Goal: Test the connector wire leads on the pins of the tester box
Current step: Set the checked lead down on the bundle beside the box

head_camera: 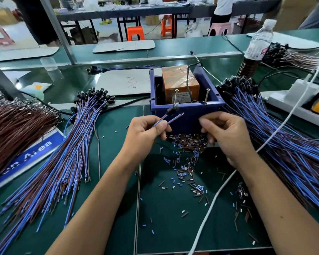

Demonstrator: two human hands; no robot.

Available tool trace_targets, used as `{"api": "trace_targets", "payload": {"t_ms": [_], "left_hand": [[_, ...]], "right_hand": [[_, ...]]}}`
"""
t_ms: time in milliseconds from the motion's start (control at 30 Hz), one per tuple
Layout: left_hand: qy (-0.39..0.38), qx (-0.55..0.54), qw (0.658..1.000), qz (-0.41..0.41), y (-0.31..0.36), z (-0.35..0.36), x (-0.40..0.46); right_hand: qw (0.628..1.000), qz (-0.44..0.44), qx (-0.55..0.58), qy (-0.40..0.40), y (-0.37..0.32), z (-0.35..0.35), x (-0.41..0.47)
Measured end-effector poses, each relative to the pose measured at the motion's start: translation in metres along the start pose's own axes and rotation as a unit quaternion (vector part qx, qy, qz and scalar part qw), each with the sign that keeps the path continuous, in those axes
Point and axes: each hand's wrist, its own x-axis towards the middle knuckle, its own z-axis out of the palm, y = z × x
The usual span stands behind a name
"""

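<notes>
Step in hand, as I read it: presenting one connector wire to the tester box [187, 115]. Not yet on the pins.

Left hand [145, 133]: thumb and forefinger pinched narrow on a doubled connector wire [170, 117]. Two ends stick out past the fingertips, up and to the right. The upper end carries what looks like the black connector, blurred, just short of the box's near wall. The lower end is a bare-looking lead tip, ahead of the thumb.

Right hand [226, 133]: fingers curled in, knuckles toward the box, just right of the wire ends. I cannot tell whether it pinches a lead or holds nothing; the fingertips are turned under.

Long axis of both leads: runs diagonally from the left fingertips toward the left pin [176, 96], rising away from me. Tips point at the box, slightly right.

Two screw-like pins stand on the near rim, the left pin just beyond the wire ends, the right pin [207, 95] beyond the right hand's knuckles. Both lean a little.

Next move, my judgement: spread the two leads so each tip meets its own pin together. Calls for a small lift forward over the near wall; the right hand is likely needed to steer one lead.

Wire piles lie outboard of both hands.
</notes>
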Motion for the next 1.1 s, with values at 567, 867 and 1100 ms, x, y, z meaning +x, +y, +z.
{"api": "trace_targets", "payload": {"t_ms": [567, 867, 1100], "left_hand": [[-0.059, -0.066, 0.996, -0.012, -0.003, 0.017, -0.005], [0.180, 0.021, 0.973, 0.144, -0.003, 0.024, -0.006], [0.230, -0.018, 0.965, 0.127, -0.007, 0.023, -0.001]], "right_hand": [[0.993, -0.013, 0.112, -0.035, -0.005, 0.049, -0.021], [0.987, -0.041, 0.154, 0.021, -0.011, 0.036, -0.013], [0.981, -0.103, 0.054, 0.156, -0.007, 0.028, -0.011]]}}
